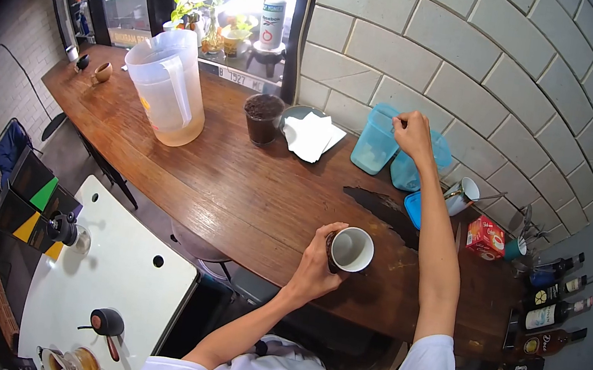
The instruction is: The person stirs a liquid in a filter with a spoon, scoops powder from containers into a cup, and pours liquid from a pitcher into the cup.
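Note:
My left hand (317, 266) is wrapped round a paper cup (352, 250) with a white inside and a dark outside, near the front edge of the wooden counter (235, 199). Farther up, my right hand (414, 133) is closed, its fingers pinched together over the rim of a translucent blue container (375, 141). What the pinch holds, if anything, is too small to tell. A second blue container (407, 171) stands partly behind my right wrist. Just below it lies a blue lid (413, 208), partly hidden by my forearm.
A large plastic pitcher (167, 89), a cup of dark grounds (262, 119) and white napkins (309, 136) on a plate stand along the counter. To the right are a metal mug (462, 195), a red box (486, 238) and several bottles (549, 315). A white table (122, 259) is at lower left.

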`<state>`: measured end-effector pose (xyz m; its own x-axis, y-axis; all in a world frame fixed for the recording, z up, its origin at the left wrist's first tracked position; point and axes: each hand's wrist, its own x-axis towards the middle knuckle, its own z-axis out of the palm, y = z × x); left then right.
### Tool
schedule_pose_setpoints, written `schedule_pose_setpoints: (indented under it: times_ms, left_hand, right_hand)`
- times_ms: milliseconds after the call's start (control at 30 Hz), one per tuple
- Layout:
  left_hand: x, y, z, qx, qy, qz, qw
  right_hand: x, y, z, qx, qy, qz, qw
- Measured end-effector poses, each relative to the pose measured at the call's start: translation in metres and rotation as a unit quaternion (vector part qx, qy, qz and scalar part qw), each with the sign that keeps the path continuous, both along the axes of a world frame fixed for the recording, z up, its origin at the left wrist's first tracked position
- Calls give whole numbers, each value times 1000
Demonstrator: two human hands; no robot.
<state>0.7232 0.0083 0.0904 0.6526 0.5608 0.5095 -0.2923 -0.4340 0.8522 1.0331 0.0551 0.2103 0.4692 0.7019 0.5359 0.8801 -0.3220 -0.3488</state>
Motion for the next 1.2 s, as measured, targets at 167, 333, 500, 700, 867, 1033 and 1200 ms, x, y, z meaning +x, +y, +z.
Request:
schedule_pose_setpoints:
  times_ms: [167,333,500,700,867,1033,1200]
  left_hand:
    - [1,0,0,0,-4,-1,1000]
    - [2,0,1,5,-9,5,1000]
    - [2,1,-1,0,-2,9,1000]
    - [2,0,-1,10,-11,16,1000]
    - [3,1,-3,18,-9,19,1000]
    - [3,2,-1,9,-3,13,1000]
    - [3,1,-1,5,-6,20,1000]
  right_hand:
    - [8,-1,-4,55,110,2,992]
    - [9,-4,-7,103,181,-4,978]
    - [0,-17,0,147,289,-21,946]
    - [15,-36,0,250,339,-36,906]
    - [25,-58,1,325,378,-34,866]
    - [23,-77,7,379,394,-32,837]
    - [11,-99,23,408,399,-15,821]
